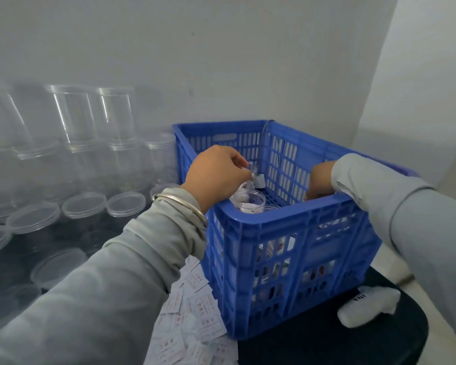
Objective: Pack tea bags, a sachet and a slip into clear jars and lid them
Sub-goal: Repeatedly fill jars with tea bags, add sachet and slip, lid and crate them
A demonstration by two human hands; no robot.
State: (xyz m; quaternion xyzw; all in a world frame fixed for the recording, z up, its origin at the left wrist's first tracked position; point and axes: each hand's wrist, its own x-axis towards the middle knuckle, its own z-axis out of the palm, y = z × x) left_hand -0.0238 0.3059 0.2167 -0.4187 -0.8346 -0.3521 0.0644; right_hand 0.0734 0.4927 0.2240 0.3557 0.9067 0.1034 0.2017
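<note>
A blue slatted crate (pixel 287 233) stands on a dark surface. Inside it near the front left corner sits an open clear jar (pixel 253 202) with white tea bags in it. My left hand (pixel 216 175) hovers over that jar and pinches small white tea-bag tags (pixel 256 177) between fingers and thumb. My right hand (pixel 320 180) reaches down inside the crate behind its front wall; its fingers are hidden, so what they hold does not show. More filled items show through the crate's slats.
Stacks of empty clear jars (pixel 90 143) stand against the wall at left, with several clear lids (pixel 84 205) lying in front. White printed slips or sachets (pixel 192 325) are heaped below the crate. A white bundle (pixel 366 305) lies at right.
</note>
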